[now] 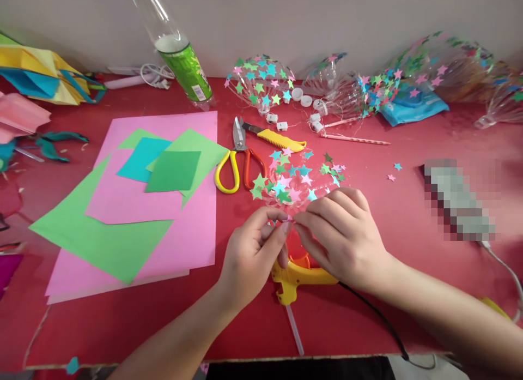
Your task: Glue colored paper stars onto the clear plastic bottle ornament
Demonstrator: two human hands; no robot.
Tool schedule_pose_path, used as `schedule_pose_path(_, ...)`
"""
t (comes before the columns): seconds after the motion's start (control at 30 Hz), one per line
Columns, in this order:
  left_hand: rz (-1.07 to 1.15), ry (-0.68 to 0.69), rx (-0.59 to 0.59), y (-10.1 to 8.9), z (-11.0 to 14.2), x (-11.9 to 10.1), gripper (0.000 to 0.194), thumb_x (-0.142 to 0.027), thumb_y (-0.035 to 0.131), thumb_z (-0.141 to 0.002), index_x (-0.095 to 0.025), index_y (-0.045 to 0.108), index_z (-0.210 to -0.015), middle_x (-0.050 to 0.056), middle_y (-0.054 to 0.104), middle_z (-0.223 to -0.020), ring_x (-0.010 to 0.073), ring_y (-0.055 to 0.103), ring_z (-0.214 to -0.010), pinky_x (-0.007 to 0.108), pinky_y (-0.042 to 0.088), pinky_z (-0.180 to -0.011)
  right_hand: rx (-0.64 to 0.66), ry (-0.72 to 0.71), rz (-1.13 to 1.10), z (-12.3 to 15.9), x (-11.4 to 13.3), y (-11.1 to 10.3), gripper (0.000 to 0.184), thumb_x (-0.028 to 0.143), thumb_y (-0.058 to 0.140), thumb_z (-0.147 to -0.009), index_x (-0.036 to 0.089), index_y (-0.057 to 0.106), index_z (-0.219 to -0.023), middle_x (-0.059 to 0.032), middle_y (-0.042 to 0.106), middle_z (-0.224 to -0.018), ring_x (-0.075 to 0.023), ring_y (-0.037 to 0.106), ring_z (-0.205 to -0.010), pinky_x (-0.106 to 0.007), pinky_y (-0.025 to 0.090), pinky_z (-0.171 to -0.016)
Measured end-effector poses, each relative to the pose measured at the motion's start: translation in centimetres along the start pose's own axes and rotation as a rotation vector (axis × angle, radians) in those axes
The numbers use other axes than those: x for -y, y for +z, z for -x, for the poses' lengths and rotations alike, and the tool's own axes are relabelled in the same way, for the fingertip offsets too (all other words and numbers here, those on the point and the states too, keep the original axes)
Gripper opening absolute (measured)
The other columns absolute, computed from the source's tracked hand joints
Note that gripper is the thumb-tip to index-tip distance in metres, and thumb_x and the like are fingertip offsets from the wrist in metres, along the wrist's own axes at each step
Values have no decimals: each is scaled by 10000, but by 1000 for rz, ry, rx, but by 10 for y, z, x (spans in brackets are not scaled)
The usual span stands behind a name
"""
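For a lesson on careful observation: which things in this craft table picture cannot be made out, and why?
Head view only:
- What the left hand and right hand pinch: too small, covered by fingertips.
- Yellow glue gun: mostly hidden under the hands.
- Object right of the hands: pixelated.
- Clear bottle: top cut off by the upper edge.
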State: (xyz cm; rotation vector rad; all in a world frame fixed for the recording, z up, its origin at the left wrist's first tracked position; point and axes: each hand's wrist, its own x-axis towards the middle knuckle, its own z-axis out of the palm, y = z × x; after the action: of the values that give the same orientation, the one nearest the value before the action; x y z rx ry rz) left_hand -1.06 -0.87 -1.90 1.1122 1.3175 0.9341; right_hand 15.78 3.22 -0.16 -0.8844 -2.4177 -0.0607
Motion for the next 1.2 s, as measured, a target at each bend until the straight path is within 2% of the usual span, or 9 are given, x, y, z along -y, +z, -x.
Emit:
schedule_pose_path(0.3,20,49,-21,1,-4,4,141,-350,545,-918,-210,552,-906,-73,514,-480,68,481,-398,153,349,-381,12,-22,33,0,2,-4,168,147,508,-897,187,613,-772,-20,581,-714,-173,437,-701,-339,311,-670)
schedule_pose_path(0.6,-131,144,-23,3,-2,8,104,-290,522,-919,-200,574,-919,-67,505,-478,82,472,-416,183,387,-419,6,21,45,2,3,-1,166,193,516,-916,165,646,-817,-36,612,-755,-182,449,-713,-341,308,-679)
schedule_pose_path(0.77,-227,217,-26,2,-1,9,113,-291,501,-926,-199,567,-922,-61,505,-497,93,478,-435,200,377,-430,25,26,24,2,3,2,155,158,512,-907,168,639,-818,-31,612,-758,-179,444,-710,-338,308,-681)
schedule_pose_path(1.0,-346,320,-117,2,0,7,209,-271,500,-935,-174,632,-1064,-50,531,-523,96,501,-461,223,406,-474,15,39,49,1,2,2,195,189,498,-920,164,635,-785,-35,612,-751,-173,455,-704,-336,311,-675)
schedule_pose_path(1.2,-255,486,-196,-3,5,9,191,-202,548,-916,-191,620,-1092,-61,541,-534,81,512,-460,213,418,-475,-25,52,93,-1,-1,-6,123,169,538,-900,155,658,-879,-31,647,-790,-171,507,-726,-340,356,-708)
